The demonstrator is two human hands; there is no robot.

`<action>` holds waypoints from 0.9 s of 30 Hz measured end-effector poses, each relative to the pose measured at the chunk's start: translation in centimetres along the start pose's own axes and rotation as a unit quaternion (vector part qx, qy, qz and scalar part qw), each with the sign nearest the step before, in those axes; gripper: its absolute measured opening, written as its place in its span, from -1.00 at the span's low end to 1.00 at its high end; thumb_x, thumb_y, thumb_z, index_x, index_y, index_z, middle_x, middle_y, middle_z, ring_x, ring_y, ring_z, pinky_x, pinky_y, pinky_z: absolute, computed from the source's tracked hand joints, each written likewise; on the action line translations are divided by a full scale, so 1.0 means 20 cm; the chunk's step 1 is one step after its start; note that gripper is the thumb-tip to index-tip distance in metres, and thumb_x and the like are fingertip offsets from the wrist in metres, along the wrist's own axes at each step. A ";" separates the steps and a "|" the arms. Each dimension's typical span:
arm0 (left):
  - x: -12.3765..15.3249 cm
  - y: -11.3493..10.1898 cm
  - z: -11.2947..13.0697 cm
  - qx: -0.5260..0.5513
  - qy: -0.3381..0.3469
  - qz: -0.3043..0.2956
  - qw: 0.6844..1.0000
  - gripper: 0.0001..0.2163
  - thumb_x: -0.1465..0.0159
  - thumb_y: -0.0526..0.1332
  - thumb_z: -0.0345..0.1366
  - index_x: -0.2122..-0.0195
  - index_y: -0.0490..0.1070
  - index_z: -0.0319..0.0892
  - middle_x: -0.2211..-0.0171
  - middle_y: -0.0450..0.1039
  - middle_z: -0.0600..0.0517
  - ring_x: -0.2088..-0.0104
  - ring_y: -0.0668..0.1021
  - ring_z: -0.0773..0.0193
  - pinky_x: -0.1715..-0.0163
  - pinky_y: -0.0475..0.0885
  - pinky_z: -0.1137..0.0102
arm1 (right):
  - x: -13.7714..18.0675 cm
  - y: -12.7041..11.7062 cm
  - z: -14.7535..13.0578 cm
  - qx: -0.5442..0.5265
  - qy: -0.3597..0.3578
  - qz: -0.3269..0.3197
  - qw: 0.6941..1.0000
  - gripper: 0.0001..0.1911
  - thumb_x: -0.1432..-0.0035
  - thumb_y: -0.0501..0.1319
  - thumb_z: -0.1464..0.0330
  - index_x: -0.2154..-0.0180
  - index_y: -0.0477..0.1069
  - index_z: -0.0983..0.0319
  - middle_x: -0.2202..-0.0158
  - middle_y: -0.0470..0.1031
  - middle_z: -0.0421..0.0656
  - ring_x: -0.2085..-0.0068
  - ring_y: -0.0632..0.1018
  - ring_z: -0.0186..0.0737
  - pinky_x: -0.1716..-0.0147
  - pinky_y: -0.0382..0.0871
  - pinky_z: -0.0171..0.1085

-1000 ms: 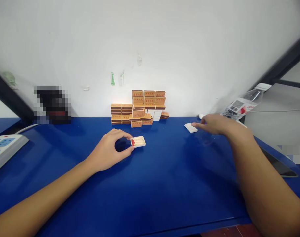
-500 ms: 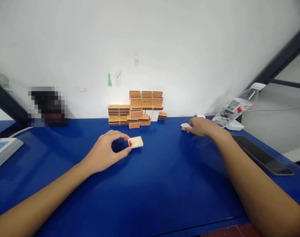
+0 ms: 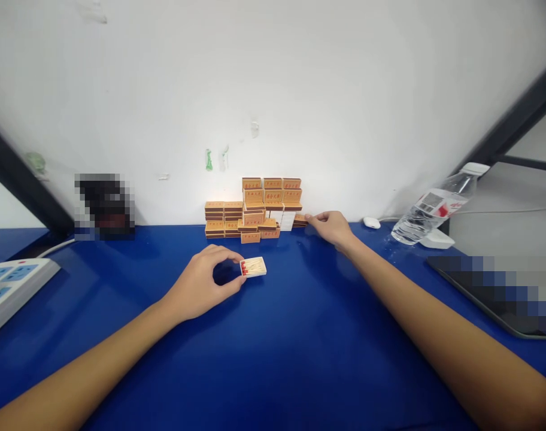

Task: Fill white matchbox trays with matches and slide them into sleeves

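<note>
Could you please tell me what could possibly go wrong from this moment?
The matchbox tray in the left hand has no cover, so a tilt might spill its matches. The right hand has its fingers at the low matchboxes, right beside the taller matchbox stack; a nudge could perhaps topple some boxes.

R fingers (image 3: 318,218) hid the R end of the low matchboxes (image 3: 300,219); grip unclear. Print on the matchbox stack (image 3: 273,196), L of them, was mostly too sm. to read. Far L of the L fingers (image 3: 228,255), power strip (image 3: 21,287) was cut off by pic edge; dark obj. (image 3: 105,203) was pixelated, as was part of blk slab (image 3: 484,291) R of R fingers.
</note>
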State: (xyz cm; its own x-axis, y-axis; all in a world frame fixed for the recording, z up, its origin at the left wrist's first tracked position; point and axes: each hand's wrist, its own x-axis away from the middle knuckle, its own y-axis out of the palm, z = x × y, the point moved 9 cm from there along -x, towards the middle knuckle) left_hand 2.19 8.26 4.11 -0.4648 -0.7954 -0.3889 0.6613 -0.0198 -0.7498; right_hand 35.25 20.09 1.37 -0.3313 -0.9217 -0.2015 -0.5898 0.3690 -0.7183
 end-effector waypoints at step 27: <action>0.00 -0.06 -0.06 0.055 -0.024 0.029 0.998 -0.75 -0.29 0.37 -0.18 0.01 0.58 -0.02 0.06 0.62 0.02 0.05 0.62 0.11 -0.04 0.52 0.14 | 0.61 0.18 -0.38 -0.266 -0.086 -0.413 0.867 -0.64 -0.23 0.35 0.07 0.40 0.43 0.21 0.53 0.31 -0.28 0.51 0.28 -0.37 0.52 0.10 -0.30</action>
State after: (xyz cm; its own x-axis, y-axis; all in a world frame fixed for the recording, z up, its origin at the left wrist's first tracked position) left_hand 0.77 8.98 4.37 -0.3962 -0.8254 -0.4022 0.7481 -0.0362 -0.6626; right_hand 23.46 11.01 1.32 0.4536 -0.8849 0.1061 -0.8446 -0.4648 -0.2656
